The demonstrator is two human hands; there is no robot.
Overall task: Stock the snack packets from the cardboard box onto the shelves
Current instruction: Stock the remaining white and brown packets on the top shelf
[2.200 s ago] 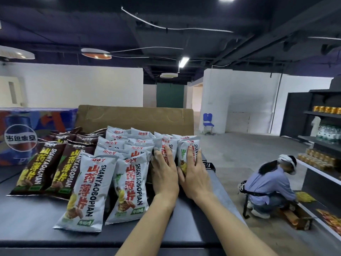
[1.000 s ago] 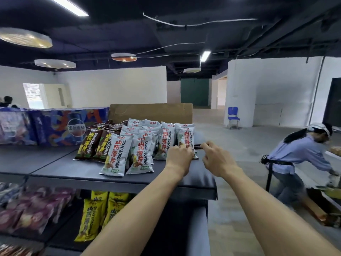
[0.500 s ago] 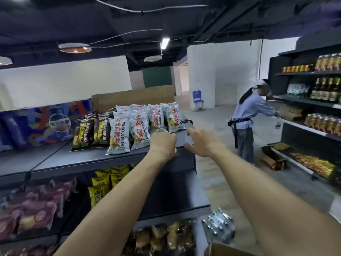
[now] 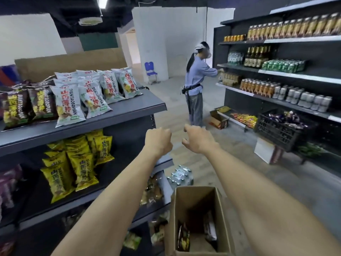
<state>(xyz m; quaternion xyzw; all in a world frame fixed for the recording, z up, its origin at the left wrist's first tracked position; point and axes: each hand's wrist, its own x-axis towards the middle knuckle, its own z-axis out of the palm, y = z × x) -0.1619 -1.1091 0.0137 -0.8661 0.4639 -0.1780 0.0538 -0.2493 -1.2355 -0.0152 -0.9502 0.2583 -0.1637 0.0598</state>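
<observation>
Matt brown cardboard box [image 4: 195, 200], glossy snack packets [image 4: 68, 106], matt grey shelf [image 4: 110, 115]

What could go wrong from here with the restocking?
The front white packets lie at the lip of the top shelf; adding more may push them off. The shrink-wrapped bottle pack sits on the floor beside the cardboard box, a possible trip hazard. The remaining packets lie deep in the box, so reaching is awkward.
</observation>
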